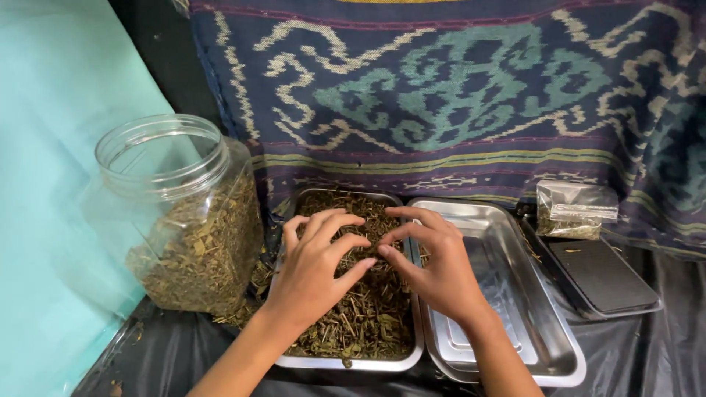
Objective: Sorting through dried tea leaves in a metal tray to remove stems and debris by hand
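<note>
Over dried leaves (pixel 360 323), left hand (pixel 312 268), right hand (pixel 434 268), fingers curled.

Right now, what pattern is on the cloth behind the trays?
The cloth is dark blue-purple, woven with cream and teal scroll motifs and striped bands; head view.

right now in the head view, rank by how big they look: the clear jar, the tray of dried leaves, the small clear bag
1. Clear jar and tray of dried leaves: too close to rank; the jar tilts and hands cover the tray.
2. Small clear bag: clearly smallest, though farther back.
</note>
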